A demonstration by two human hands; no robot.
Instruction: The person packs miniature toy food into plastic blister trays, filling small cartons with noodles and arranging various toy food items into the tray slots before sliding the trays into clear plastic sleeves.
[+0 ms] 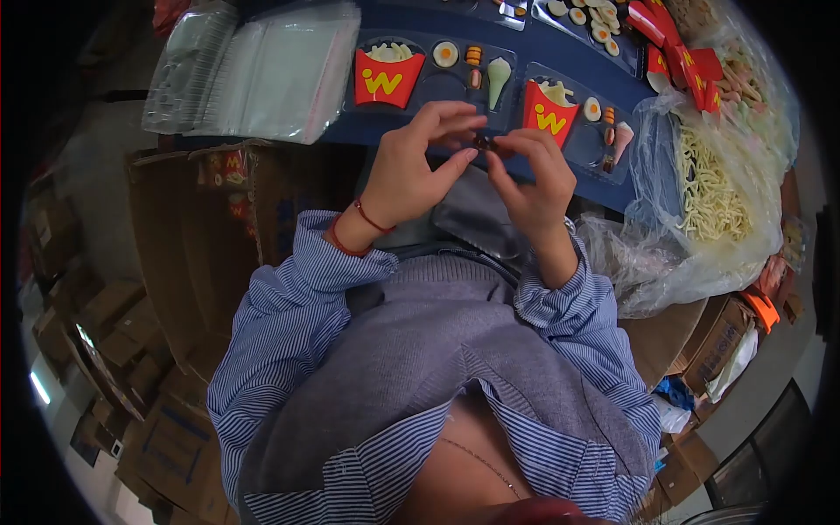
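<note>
A small dark brown piece (483, 141) sits between the fingertips of both hands, over the table's near edge. My right hand (535, 179) pinches it between thumb and fingers. My left hand (420, 171) is beside it with fingers apart, its thumb tip close to the piece; whether it touches I cannot tell. Behind my hands, a clear tray (429, 91) holds a red toy fries box (385, 80), a toy fried egg (445, 54), a toy burger (473, 55), a hot dog and a pale green cone (498, 77). A similar tray beyond my right hand has a pink cone (622, 140) and a small dark bottle (607, 163).
Clear plastic bags (284, 70) and stacked clear trays (188, 66) lie at left. An open plastic bag of toy fries (709, 188) is at right, below several red boxes (687, 66). More toy eggs (604, 33) are at the back. A cardboard box (188, 262) stands at my left.
</note>
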